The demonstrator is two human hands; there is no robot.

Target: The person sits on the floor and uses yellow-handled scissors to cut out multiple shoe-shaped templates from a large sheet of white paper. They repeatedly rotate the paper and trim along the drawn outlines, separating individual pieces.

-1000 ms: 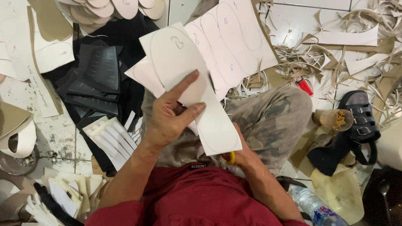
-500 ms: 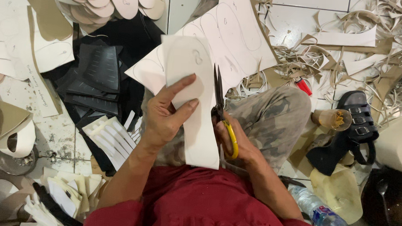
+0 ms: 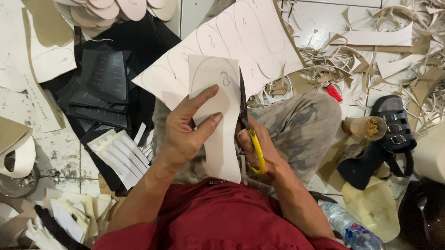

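Gripping the white sheet (image 3: 221, 135), left hand (image 3: 185, 133) sits beside right hand (image 3: 258, 146), seemingly clasping yellow-handled scissors (image 3: 247, 126)

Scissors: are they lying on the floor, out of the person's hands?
No. The scissors with yellow handles are gripped in the right hand, blades up along the right edge of the pale cut-out piece held by the left hand.

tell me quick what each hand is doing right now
Left hand: closed on the pale insole-shaped cutout, thumb on top.
Right hand: closed on the yellow-handled scissors, blades along the cutout's right edge.
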